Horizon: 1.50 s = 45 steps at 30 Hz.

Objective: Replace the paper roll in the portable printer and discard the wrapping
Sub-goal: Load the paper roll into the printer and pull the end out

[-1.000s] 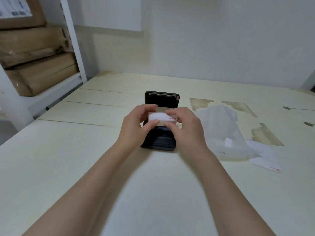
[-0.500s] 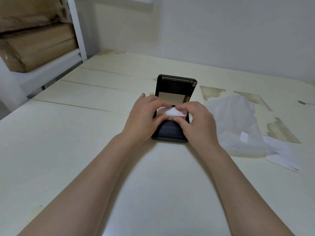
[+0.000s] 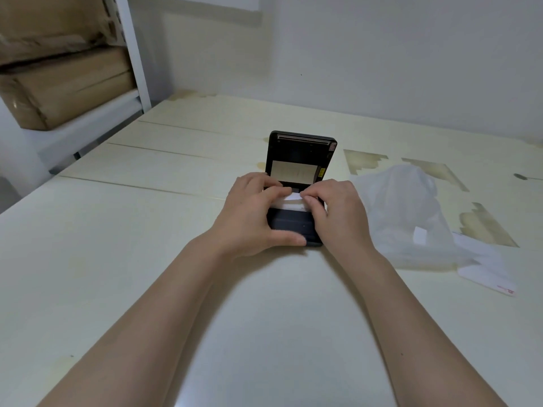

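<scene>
Hands grasp my paper roll (image 3: 289,203) inside the open printer (image 3: 299,183) on the table (image 3: 117,245): left hand (image 3: 249,218) and right hand (image 3: 338,212) pinch it; wrapping (image 3: 411,218) lies beside.

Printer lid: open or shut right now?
Open. The lid stands upright behind both hands, its inner face showing, while they press the paper roll into the printer.

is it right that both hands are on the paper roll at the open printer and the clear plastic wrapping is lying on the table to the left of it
Not quite: the side is wrong. In the head view the clear plastic wrapping lies on the table to the right of the printer, not the left. The rest holds: the left hand and right hand are both on the paper roll, and the printer's lid stands open.
</scene>
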Each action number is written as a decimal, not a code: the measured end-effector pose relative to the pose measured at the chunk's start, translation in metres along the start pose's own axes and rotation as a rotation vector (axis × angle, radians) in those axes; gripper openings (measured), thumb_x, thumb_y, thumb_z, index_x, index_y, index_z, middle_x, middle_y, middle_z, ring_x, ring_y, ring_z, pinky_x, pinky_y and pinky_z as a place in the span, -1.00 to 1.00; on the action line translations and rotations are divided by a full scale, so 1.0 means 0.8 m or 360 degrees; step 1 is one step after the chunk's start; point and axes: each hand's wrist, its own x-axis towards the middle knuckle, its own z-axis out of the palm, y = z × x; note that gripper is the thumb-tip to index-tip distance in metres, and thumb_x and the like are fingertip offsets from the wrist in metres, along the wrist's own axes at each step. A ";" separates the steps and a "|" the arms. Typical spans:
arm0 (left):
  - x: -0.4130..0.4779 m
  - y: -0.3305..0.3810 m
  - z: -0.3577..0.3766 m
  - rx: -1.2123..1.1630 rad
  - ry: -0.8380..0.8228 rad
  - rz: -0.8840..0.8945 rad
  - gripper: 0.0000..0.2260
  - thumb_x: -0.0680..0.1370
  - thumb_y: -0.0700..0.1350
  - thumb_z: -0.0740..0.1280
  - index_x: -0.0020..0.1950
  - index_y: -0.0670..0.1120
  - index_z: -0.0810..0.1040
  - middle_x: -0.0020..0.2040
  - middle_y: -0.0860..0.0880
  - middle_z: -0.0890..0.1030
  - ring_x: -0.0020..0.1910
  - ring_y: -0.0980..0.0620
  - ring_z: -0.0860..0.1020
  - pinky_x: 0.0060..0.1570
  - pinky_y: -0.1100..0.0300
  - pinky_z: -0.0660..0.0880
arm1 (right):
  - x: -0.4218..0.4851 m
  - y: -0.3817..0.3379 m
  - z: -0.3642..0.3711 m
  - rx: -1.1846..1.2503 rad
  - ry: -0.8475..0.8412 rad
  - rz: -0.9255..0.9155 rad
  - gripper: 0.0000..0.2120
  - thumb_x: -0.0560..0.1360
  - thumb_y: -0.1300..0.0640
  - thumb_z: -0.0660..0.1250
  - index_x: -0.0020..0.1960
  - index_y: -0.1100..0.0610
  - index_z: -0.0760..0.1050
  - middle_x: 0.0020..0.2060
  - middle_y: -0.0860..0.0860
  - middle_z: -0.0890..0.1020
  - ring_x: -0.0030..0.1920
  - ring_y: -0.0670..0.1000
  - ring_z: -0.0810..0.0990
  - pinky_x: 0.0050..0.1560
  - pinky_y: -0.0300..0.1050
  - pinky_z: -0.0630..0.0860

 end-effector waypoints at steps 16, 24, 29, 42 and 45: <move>-0.013 0.005 0.012 0.0017 -0.0049 0.0020 -0.01 0.32 0.22 0.53 0.61 0.06 0.07 0.60 0.19 0.12 0.60 0.16 -0.06 0.46 0.13 0.25 | -0.006 -0.003 -0.005 0.0023 0.0090 0.0022 -0.85 0.52 0.17 0.30 -0.06 0.06 0.66 -0.06 -0.07 0.70 0.06 0.00 0.55 0.06 -0.10 0.46; -0.013 0.007 0.011 0.0064 0.0026 0.0001 -0.07 0.26 0.25 0.55 0.55 0.06 0.26 0.57 0.19 0.24 0.60 0.12 0.02 0.44 0.10 0.30 | -0.010 -0.001 -0.003 -0.0003 0.0074 0.0059 -0.84 0.51 0.15 0.28 -0.04 0.02 0.65 -0.05 -0.03 0.67 0.06 0.00 0.55 0.06 -0.09 0.48; -0.013 0.009 0.010 0.0064 0.0069 0.0005 -0.12 0.24 0.20 0.59 0.50 0.05 0.37 0.53 0.18 0.33 0.59 0.11 0.09 0.43 0.15 0.29 | -0.017 -0.002 -0.008 -0.0037 0.0062 0.0046 -0.83 0.52 0.13 0.28 -0.04 0.00 0.65 -0.05 -0.02 0.67 0.05 -0.01 0.54 0.05 -0.11 0.47; -0.025 0.018 0.009 0.0333 -0.0025 0.0138 -0.33 0.48 0.16 0.41 0.50 -0.07 0.30 0.60 0.04 0.20 0.62 0.03 -0.03 0.56 0.04 -0.09 | -0.044 -0.013 -0.024 -0.0163 -0.0236 -0.0084 -0.81 0.60 0.23 0.18 0.01 0.17 0.57 0.16 -0.03 0.64 0.41 -0.06 0.36 0.25 -0.26 0.31; -0.028 0.021 0.005 0.0437 -0.0062 0.0128 -0.31 0.53 0.16 0.35 0.57 -0.02 0.17 0.61 0.08 0.17 0.62 0.07 -0.01 0.57 0.01 -0.15 | -0.050 -0.016 -0.030 -0.0170 -0.0316 -0.0071 -0.77 0.62 0.23 0.13 0.08 0.22 0.56 0.16 0.00 0.64 0.46 -0.06 0.30 0.23 -0.38 0.19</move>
